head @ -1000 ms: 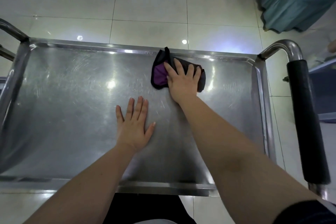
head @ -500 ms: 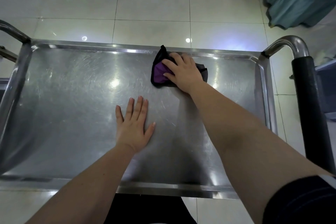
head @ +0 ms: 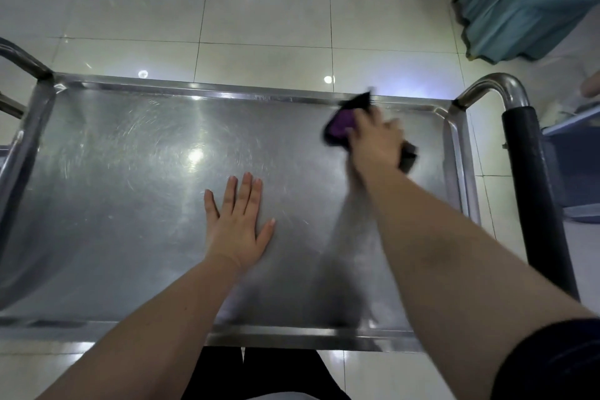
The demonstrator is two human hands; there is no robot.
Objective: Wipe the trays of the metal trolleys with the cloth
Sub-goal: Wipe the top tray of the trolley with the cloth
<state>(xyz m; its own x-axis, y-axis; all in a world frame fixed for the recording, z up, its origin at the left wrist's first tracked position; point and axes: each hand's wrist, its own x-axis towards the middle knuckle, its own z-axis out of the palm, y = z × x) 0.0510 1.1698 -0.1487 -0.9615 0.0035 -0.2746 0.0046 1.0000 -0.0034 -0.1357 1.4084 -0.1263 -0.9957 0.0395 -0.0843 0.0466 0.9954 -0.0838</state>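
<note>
In the head view, the top tray [head: 130, 221] of a metal trolley is being looked down on, with ceiling lights being reflected in its scratched surface. The left hand [head: 238, 227] is being rested flat on the tray, near its middle, with the fingers [head: 248, 191] straight, slightly spread and holding nothing. The right hand [head: 376, 143] is being held over a black and purple cloth [head: 339, 125] near the tray's far right corner, close to the far rim. The cloth is lying against the tray under that hand, with one black corner sticking up at the far rim and another part showing at the hand's right side. The right hand is blurred, so it cannot be told whether its fingers are being curled round the cloth or laid flat on it. Just right of the tray, a curved metal handle [head: 500, 88] with a black grip [head: 532, 191] is being shown. Beyond the tray, a pale tiled floor [head: 259, 26] is being shown, and past the tray's far right corner a teal fabric cover [head: 526, 0] is hanging down to that floor.
</note>
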